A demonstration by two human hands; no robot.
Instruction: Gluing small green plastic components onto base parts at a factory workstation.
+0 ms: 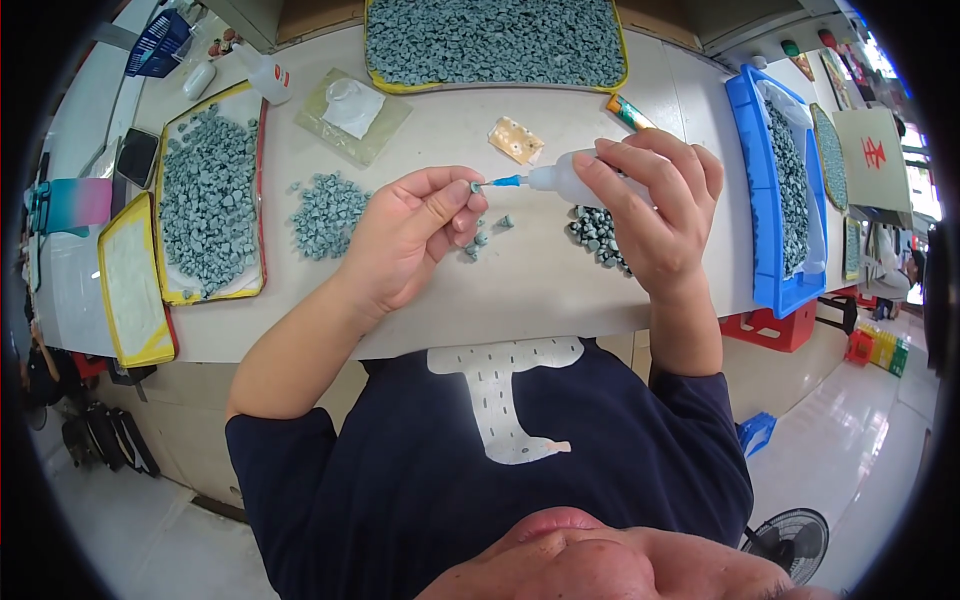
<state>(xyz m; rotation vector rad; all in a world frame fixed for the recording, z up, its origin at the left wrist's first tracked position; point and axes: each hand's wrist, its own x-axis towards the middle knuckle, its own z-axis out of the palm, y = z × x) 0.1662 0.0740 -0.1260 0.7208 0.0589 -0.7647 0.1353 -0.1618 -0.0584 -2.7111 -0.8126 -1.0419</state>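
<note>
Between the thumb and fingertips of my left hand [400, 235] is a small grey-green piece [475, 187]. My right hand [660, 195] is wrapped round a translucent white squeeze bottle [557, 180], held nearly level, its blue needle tip [506, 181] pointing left. The needle's end meets or nearly meets the small piece; which, I cannot tell. Under my hands a few loose pieces [505, 222] lie on the white table [500, 300]. A pile of grey-green pieces [328, 215] sits beside my left wrist. Darker, shinier pieces [597, 238] are heaped by my right hand, which partly hides them.
Yellow-edged trays of pieces stand at the back [495, 45] and left [210, 190]. A blue crate [775, 190] is at the right. Behind my hands lie a stained card [516, 140], a plastic packet [352, 115] and an orange-green tube [628, 110]. A white bottle [265, 75] stands back left.
</note>
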